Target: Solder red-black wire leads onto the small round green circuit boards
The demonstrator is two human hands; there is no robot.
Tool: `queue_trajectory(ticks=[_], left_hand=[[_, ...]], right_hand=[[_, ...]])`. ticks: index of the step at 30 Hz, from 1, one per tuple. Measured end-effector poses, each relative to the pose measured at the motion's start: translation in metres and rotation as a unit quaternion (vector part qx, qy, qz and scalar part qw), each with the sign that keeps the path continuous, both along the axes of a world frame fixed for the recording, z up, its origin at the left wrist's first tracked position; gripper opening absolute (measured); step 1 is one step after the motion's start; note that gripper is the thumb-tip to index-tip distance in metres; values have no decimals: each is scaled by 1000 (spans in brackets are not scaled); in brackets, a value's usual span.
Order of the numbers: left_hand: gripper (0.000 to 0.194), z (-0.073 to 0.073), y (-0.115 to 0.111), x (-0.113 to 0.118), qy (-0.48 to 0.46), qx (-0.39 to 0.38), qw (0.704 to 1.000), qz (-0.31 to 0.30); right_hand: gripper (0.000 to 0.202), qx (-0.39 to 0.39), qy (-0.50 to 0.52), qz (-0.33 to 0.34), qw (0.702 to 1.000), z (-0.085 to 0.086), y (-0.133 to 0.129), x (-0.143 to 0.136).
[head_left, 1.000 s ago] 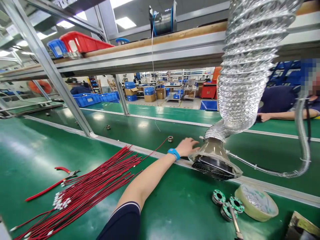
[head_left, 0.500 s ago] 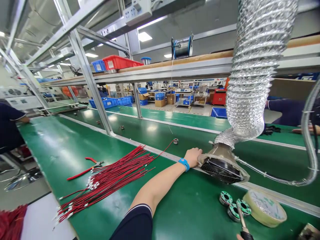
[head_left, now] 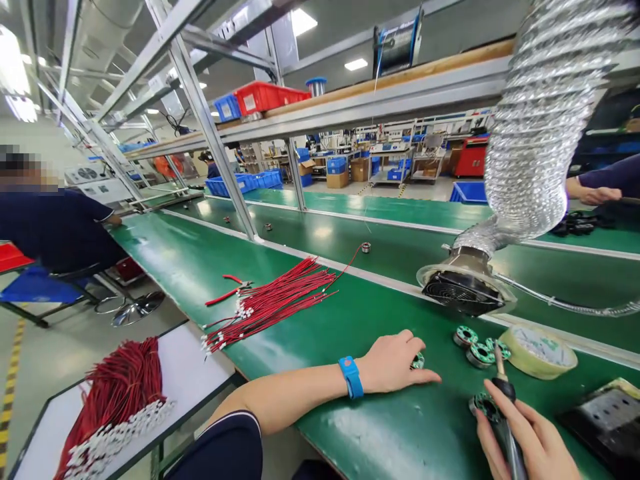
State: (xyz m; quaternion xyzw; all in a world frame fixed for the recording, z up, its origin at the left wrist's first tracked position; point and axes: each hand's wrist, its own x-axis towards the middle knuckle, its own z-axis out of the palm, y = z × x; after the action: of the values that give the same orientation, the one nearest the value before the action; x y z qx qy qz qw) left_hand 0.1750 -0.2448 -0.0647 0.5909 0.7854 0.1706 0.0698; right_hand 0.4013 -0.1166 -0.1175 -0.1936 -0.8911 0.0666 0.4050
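Note:
My left hand [head_left: 393, 360], with a blue wrist strap [head_left: 351, 377], lies over the green bench. Its fingers are bent over a small motor stator with a green board [head_left: 417, 361], and the thumb sticks out apart from them. How firmly the fingers touch the stator is hidden. My right hand [head_left: 537, 427] is closed round the dark handle of a soldering iron [head_left: 504, 387], its metal tip pointing up and away. Another stator [head_left: 484, 404] is by my right fingertips, partly covered. Farther back, several stators [head_left: 479, 353] stand in a cluster beside a roll of tape [head_left: 540, 352].
Red wires with white connectors [head_left: 280, 303] and red-handled cutters [head_left: 233, 288] lie to the left. A fume fan [head_left: 463, 290] hangs from a silver duct [head_left: 530, 133]. More red wires [head_left: 120, 393] lie on a low side table. People sit far left and across right.
My left hand has come back from beside the fan to a stator near the bench front. My right hand has come farther into view with the soldering iron. The view has shifted.

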Motion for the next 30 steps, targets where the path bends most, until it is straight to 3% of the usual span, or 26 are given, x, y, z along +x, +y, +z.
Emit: queue_trajectory(ticks=[2,4,6,9,12,15,18,23,27,30], left_hand=[[77,5,-12,9,-21,22,999,-21],[68,11,-30,-3,2,35,999,16],[48,17,-55,-32,63,25,991,111],[22,21,-97,-87,132,-7,956,261],[17,20,-122,-128,149,-13,937,315],[18,17,-118,-148,154,-10,943,295],[15,15,-94,-158,153,-7,949,277],[16,15,-62,-163,133,21,958,254],[12,19,-60,-145,113,76,970,200],[13,23,-67,-110,85,139,977,140]], right_hand=[[57,-13,-4,-9,1000,6,-9,5],[57,-14,1,-7,1000,10,-18,8],[55,-12,2,2,1000,12,-28,9],[51,-20,-22,34,999,19,-44,1],[49,-49,-33,59,996,28,-60,-18],[46,-78,-33,61,995,35,-70,-40],[43,-92,-36,60,993,36,-74,-56],[40,-143,-2,89,986,40,-74,-56],[46,-201,8,117,972,42,-80,-43],[54,-233,24,133,963,41,-89,-33]])
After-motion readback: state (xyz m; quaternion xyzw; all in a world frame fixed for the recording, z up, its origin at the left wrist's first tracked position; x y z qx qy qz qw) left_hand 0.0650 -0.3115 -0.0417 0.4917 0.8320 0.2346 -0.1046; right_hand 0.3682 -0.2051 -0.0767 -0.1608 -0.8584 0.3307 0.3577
